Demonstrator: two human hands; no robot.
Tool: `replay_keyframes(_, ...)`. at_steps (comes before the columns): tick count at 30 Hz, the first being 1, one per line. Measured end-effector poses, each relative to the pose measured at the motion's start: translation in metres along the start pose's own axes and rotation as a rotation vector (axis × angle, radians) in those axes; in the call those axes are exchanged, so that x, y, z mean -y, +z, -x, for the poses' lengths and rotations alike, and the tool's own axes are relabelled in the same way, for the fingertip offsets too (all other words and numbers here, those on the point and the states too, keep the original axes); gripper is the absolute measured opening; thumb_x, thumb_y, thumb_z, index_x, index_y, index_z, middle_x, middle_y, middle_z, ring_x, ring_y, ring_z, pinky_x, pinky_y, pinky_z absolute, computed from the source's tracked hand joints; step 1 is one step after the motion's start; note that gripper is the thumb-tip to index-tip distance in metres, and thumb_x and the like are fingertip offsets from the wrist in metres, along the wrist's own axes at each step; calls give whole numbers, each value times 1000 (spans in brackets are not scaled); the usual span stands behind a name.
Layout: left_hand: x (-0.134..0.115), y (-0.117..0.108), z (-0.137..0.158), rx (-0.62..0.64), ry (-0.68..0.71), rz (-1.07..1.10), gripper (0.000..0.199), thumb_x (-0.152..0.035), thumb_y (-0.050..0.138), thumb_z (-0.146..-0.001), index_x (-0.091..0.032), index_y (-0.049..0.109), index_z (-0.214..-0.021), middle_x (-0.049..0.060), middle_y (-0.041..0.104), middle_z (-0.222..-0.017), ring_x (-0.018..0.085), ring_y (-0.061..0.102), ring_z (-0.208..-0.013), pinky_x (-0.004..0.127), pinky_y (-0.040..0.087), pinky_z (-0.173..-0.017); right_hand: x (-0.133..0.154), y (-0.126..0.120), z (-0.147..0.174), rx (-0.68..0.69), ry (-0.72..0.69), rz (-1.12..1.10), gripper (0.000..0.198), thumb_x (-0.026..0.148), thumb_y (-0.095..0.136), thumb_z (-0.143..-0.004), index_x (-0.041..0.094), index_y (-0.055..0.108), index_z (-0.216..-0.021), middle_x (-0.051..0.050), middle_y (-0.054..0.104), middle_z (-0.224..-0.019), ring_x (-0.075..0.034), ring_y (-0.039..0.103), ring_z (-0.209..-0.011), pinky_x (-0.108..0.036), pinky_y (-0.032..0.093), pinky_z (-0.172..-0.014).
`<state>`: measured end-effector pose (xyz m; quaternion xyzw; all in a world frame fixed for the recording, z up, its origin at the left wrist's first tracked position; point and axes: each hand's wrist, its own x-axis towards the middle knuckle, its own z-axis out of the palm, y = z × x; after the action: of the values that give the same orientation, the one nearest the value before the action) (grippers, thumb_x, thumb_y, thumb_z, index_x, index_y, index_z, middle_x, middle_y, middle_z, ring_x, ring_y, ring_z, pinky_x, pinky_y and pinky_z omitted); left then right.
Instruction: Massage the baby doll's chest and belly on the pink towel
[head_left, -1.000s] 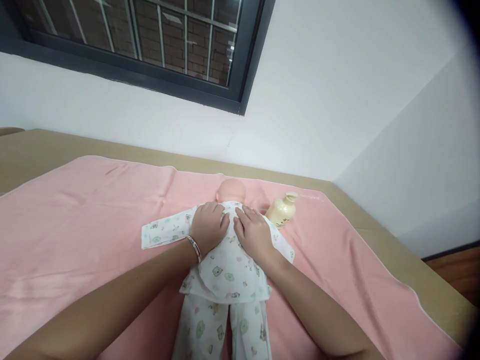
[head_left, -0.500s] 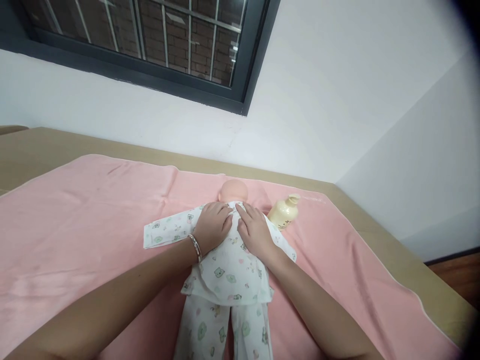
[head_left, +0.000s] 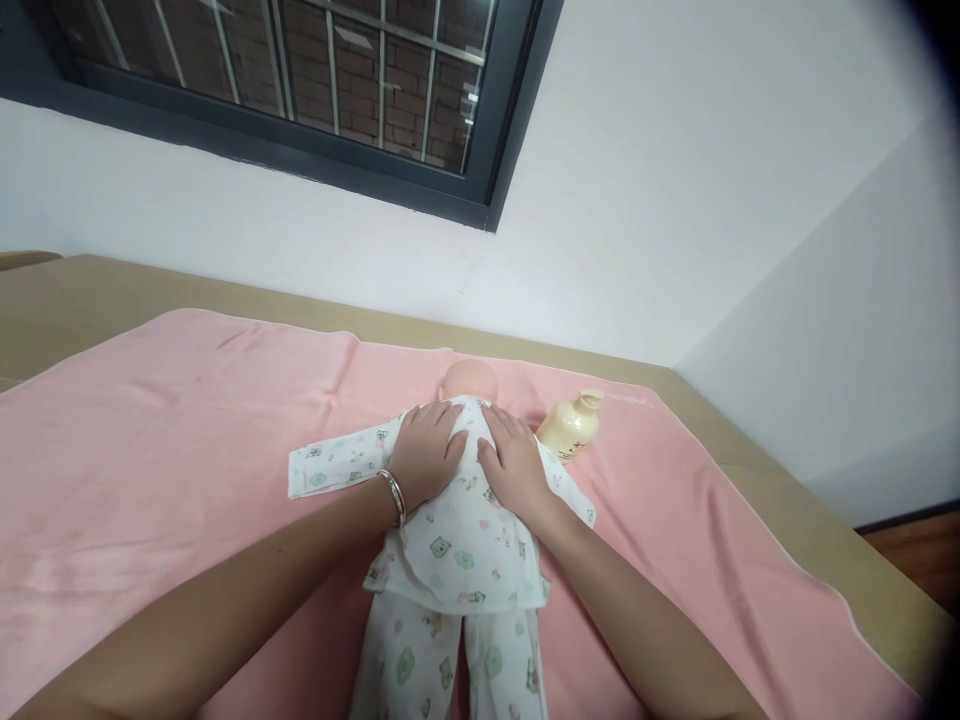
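Observation:
A baby doll (head_left: 469,380) lies on a pink blanket (head_left: 247,400), its head toward the wall. It is dressed in a white printed top (head_left: 465,560) and matching trousers (head_left: 409,660). My left hand (head_left: 429,450), with a silver bracelet at the wrist, rests flat on the left of the doll's upper body, fingers stretched out. On the other side my right hand (head_left: 514,460) lies flat in the same way. Both thumbs point toward the middle of the top. A cream pump bottle (head_left: 571,425) leans or lies beside the doll's right-hand sleeve, close to my right hand.
The blanket covers a wooden surface (head_left: 150,280) whose edge shows along the back and right. Behind it rises a white wall (head_left: 622,200) with a dark-framed, barred window (head_left: 337,90) at the upper left.
My fingers have shifted slightly outward over the doll's upper body, leaving more of the top's collar area showing between them. The doll and bottle stay where they were.

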<state>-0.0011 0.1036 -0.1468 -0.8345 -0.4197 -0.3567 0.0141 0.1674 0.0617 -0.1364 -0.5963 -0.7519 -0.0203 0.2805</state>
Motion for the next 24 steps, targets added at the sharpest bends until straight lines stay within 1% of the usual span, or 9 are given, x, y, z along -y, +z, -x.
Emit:
replay_keyframes(2, 2, 0, -2, 24, 40, 26, 36, -26, 38, -95, -17, 53, -126, 11, 62, -126, 26, 53, -119, 47, 39, -102, -2, 0, -2, 17, -37, 0, 51, 25, 39, -95, 16, 44, -144, -12, 49, -145, -27, 42, -135, -49, 34, -111)
replay_keyframes(4, 2, -2, -3, 30, 84, 54, 34, -25, 38, -95, -18, 54, -124, 10, 63, -123, 25, 54, -117, 45, 40, -101, -3, 1, -2, -7, -57, -6, 49, 25, 39, -95, 17, 47, -142, -12, 51, -143, -26, 43, -134, -49, 34, -110)
replay_keyframes(7, 2, -5, -3, -11, 123, 83, 28, -24, 40, -95, -17, 59, -114, 9, 66, -112, 24, 57, -108, 41, 43, -96, -2, 1, 1, -82, -79, -37, 43, 26, 41, -95, 18, 57, -133, -10, 58, -136, -26, 48, -130, -47, 36, -109)
replay_keyframes(10, 0, -7, -1, -66, 143, 62, 22, -23, 41, -95, -17, 62, -101, 9, 67, -102, 24, 58, -100, 40, 46, -89, 0, 3, 4, -166, -87, -59, 37, 28, 43, -94, 19, 65, -122, -9, 65, -126, -25, 54, -123, -44, 40, -106)
replay_keyframes(12, -2, -8, 0, -82, 125, 17, 21, -24, 41, -95, -17, 61, -94, 10, 66, -97, 24, 59, -97, 40, 46, -87, 2, 4, 6, -222, -61, -44, 35, 29, 44, -93, 19, 68, -117, -10, 67, -123, -25, 57, -120, -43, 42, -103)
replay_keyframes(15, -4, -7, 2, -87, 52, -61, 20, -26, 43, -94, -17, 60, -89, 11, 66, -93, 26, 59, -93, 42, 47, -84, 4, 6, 9, -264, -2, -5, 34, 29, 46, -92, 19, 70, -113, -10, 67, -122, -25, 60, -118, -42, 44, -102)
replay_keyframes(19, -5, -5, 3, -105, 21, -85, 18, -27, 45, -93, -18, 60, -90, 11, 66, -97, 27, 60, -97, 42, 48, -83, 7, 4, 8, -221, 37, 25, 36, 31, 45, -92, 19, 69, -116, -10, 66, -126, -25, 59, -120, -42, 44, -103)
replay_keyframes(24, -4, -2, 3, -105, -29, -60, 18, -28, 47, -92, -19, 60, -98, 11, 67, -106, 27, 60, -104, 43, 48, -88, 10, -2, 6, -127, 69, 76, 40, 32, 44, -94, 18, 63, -126, -11, 61, -133, -28, 53, -127, -47, 42, -106)
